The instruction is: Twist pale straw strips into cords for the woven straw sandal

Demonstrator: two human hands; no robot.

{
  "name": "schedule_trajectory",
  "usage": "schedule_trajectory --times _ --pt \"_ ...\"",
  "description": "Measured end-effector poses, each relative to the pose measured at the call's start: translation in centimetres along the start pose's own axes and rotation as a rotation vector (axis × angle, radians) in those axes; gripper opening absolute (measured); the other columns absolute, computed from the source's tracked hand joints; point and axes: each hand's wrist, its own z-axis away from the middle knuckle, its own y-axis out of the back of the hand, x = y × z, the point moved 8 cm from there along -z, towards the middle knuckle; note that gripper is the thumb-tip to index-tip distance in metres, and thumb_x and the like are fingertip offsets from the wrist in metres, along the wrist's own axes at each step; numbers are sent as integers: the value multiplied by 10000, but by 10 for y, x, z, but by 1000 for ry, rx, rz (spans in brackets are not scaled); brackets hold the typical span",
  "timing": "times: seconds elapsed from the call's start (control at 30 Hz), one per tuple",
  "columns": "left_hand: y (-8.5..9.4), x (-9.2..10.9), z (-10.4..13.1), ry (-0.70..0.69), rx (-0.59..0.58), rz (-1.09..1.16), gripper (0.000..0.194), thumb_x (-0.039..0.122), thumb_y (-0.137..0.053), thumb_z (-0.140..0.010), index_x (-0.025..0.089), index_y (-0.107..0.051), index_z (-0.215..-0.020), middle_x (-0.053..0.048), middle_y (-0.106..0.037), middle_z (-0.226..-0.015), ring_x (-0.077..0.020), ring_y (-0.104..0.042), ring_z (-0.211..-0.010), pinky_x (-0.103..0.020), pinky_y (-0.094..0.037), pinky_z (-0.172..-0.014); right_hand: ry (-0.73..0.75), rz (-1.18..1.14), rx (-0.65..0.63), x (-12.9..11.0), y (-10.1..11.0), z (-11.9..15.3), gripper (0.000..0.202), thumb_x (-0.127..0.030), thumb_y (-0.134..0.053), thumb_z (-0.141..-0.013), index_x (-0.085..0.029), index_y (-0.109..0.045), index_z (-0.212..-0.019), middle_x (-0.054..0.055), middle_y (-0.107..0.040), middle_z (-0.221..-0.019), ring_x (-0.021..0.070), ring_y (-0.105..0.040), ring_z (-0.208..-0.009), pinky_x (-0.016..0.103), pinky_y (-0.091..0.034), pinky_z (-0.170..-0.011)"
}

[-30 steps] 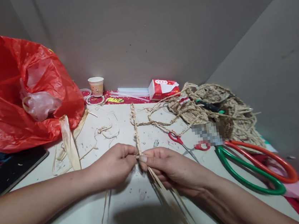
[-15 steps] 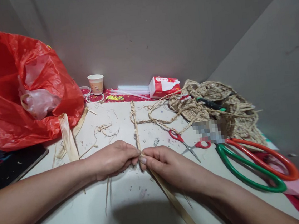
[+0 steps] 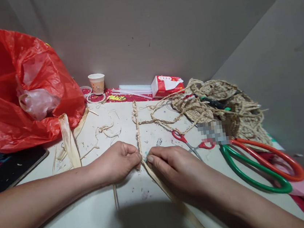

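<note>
A narrow plaited straw braid [image 3: 138, 132] runs straight up the white board from between my hands. My left hand [image 3: 120, 162] is closed in a pinch at its lower end, and thin strands [image 3: 115, 195] hang below that hand. Just to the right, with a small gap between, my right hand [image 3: 176, 168] is closed with thumb and forefinger on a flat, pale straw strip [image 3: 183, 211]. From the braid's end the strip slants down past the board's front edge. The fingertips partly hide where strip and braid meet.
Red-handled scissors [image 3: 181, 138] lie right of the braid, near large shears [image 3: 259, 185] with green and orange handles. Behind them is a heap of braided cord [image 3: 221, 95]. A red plastic bag [image 3: 52, 85], loose straw strips [image 3: 70, 145], a paper cup [image 3: 97, 84] and a tissue pack [image 3: 162, 87] stand around.
My right hand has shifted slightly right, opening a small gap from my left hand. The strip now shows between them. The thin strands under my left hand have swung to hang straighter.
</note>
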Motion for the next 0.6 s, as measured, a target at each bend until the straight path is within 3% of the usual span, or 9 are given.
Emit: schedule_trajectory --times 0.17,0.33,0.47,0.53,0.6 --pt "-3 4 2 -32 0 100 251 292 -494 -778 146 -503 -573 56 -390 -485 -58 -275 -457 -215 -211 -461 63 -207 -32 -9 -13 4 296 -264 -357 -908 -195 -439 -631 -5 -503 -601 124 -439 -571 250 -311 -565" --pt "-7 -1 5 -9 12 204 305 353 -529 -791 146 -483 -571 67 -348 -477 -51 -264 -453 -212 -204 -460 -19 -7 -30 -6 -27 10 264 -262 -371 -902 -197 -477 -669 10 -539 -597 132 -428 -540 277 -274 -553" --pt "-11 -4 5 -5 17 307 320 379 -561 -779 135 -509 -579 40 -446 -500 -53 -341 -459 -210 -257 -480 -50 77 10 -6 -34 13 168 -222 -434 -852 -202 -538 -722 30 -552 -592 142 -409 -508 304 -226 -537" --pt "-12 -6 5 10 24 354 305 375 -567 -775 135 -525 -592 29 -482 -500 -61 -378 -455 -212 -284 -488 -55 -65 -19 -8 -39 18 111 -209 -496 -804 -203 -555 -709 27 -527 -573 142 -391 -493 308 -219 -526" --pt "-11 -6 6 31 40 331 275 365 -566 -774 141 -540 -616 52 -432 -448 -55 -326 -412 -207 -241 -452 -82 -369 -156 -11 -47 28 117 -219 -568 -752 -209 -560 -635 18 -501 -546 145 -401 -492 302 -236 -506"
